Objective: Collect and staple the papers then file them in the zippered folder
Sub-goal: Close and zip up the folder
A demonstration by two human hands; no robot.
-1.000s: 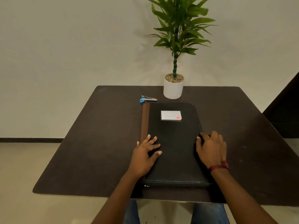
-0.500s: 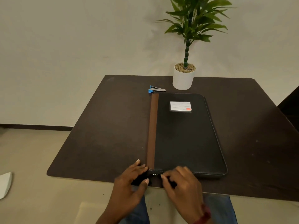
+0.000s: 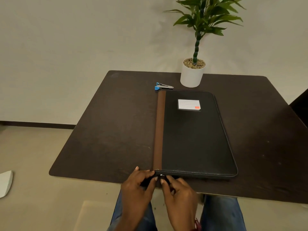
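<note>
A black zippered folder (image 3: pixel 195 135) with a brown spine strip and a white label lies closed on the dark table (image 3: pixel 113 130). My left hand (image 3: pixel 136 187) grips the folder's near left corner by the spine. My right hand (image 3: pixel 178 192) pinches the small metal zipper pull (image 3: pixel 161 175) at that same corner. A blue and silver stapler (image 3: pixel 163 86) lies on the table just beyond the folder's far left corner. No papers are visible.
A white pot (image 3: pixel 191 75) with a green plant stands at the table's far edge behind the folder. A dark object (image 3: pixel 300 107) borders the table on the right. A white object (image 3: pixel 5 183) lies on the floor at the left.
Both hands left the folder's top and came to its near left corner, where the right hand now pinches the zipper pull. The view shifted left and down.
</note>
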